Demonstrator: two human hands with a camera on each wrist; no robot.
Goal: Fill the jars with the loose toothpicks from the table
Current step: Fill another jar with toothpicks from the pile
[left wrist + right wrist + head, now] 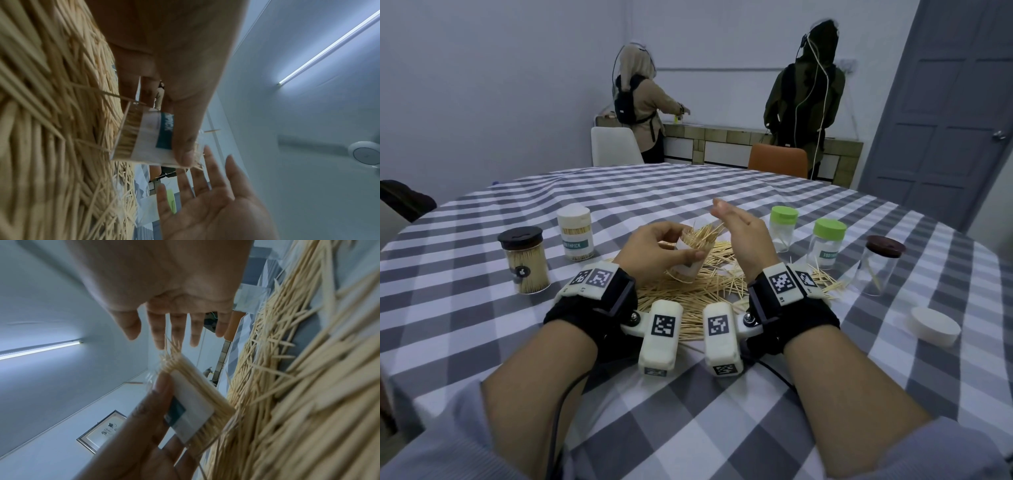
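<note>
My left hand (pixel 661 250) grips a clear labelled jar (pixel 690 262), tilted to the right over the heap of loose toothpicks (pixel 688 291) at the table's middle. The jar (pixel 144 138) (pixel 191 404) is packed, and toothpicks stick out of its open mouth. My right hand (pixel 739 236) is held flat and open just right of the mouth, fingers straight, holding nothing. In the right wrist view those fingers (pixel 174 327) hover just past the protruding tips; touching cannot be told. In the left wrist view the right hand's palm (pixel 216 207) faces the jar.
Left on the checked tablecloth (pixel 688 411) stand a full dark-lidded jar (pixel 525 262) and a full white-lidded jar (pixel 576 233). Right stand two green-lidded jars (pixel 783 228) (pixel 827 245), a dark-lidded jar (pixel 878 267) and a loose white lid (pixel 935 325). Two people stand far behind.
</note>
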